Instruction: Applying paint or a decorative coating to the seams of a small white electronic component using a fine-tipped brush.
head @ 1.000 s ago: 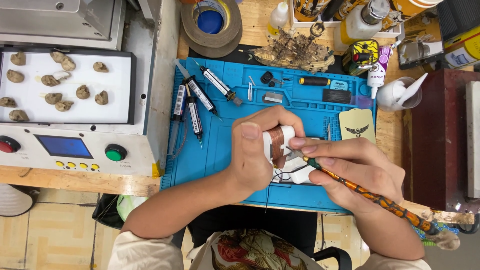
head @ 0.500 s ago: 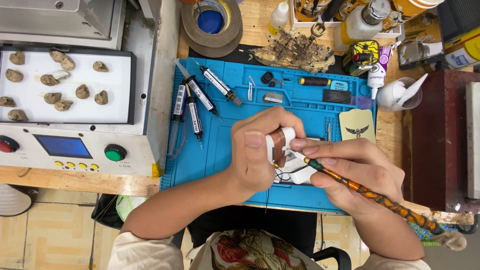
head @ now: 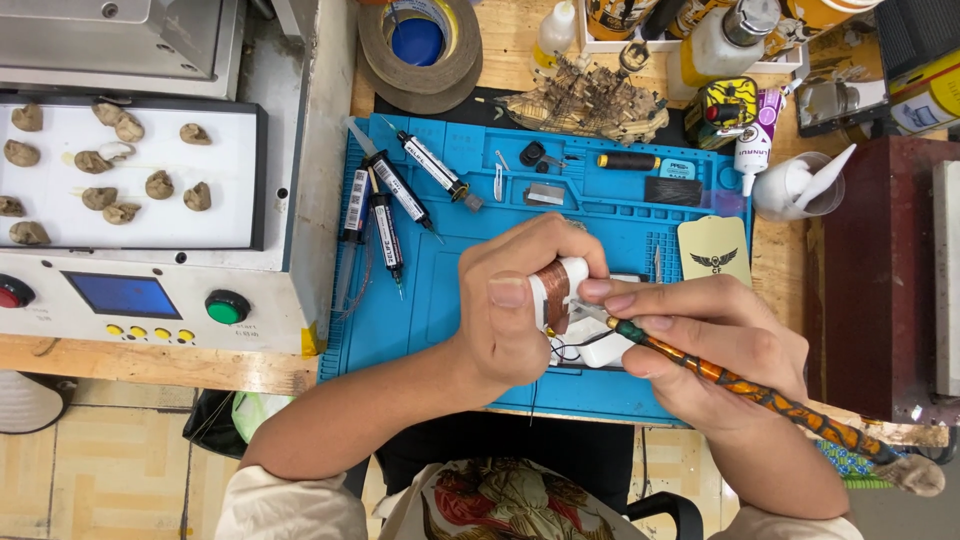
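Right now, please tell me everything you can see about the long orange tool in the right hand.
The tool is a long, slim handle, patterned orange and dark, seemingly glossy, with a green collar near a thin metal tip. It lies slanted, tip up-left toward the small white part held by the left hand. The right hand grips it near the front; its worn rear end juts past the table edge.
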